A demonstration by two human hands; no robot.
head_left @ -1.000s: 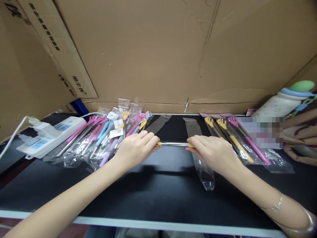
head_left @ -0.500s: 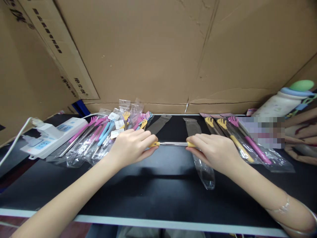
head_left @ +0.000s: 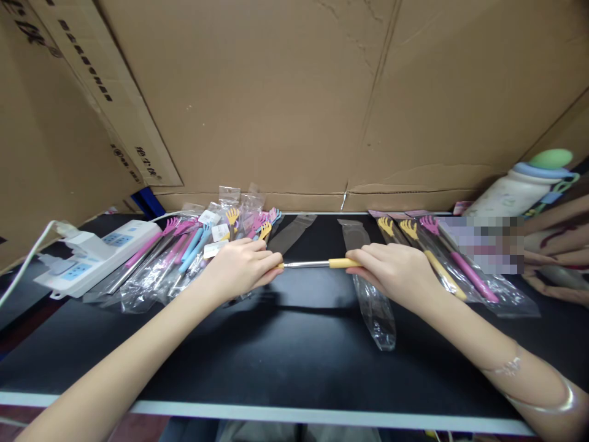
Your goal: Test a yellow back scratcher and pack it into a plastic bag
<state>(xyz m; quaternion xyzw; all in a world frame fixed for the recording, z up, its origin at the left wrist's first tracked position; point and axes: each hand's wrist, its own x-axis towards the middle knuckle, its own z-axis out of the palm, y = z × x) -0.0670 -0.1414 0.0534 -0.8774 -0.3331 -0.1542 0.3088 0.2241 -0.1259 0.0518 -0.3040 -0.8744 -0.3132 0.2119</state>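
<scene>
A yellow back scratcher with a silver metal rod is held level above the black table. My left hand is closed around its left end, hiding the head. My right hand grips the yellow handle at the other end. Below my right hand lies a flat clear plastic bag. Another clear bag lies farther back, between my hands. Beyond my left hand, bagged back scratchers in pink, blue and yellow form a pile.
Several yellow and pink back scratchers lie on plastic bags at the right. A white power strip with cables stands at the left. Cardboard walls the back. A bottle and another person's hand are at the far right.
My left hand has moved slightly left with its end of the back scratcher. More of the yellow handle shows beside my right hand. The view has shifted a little.
</scene>
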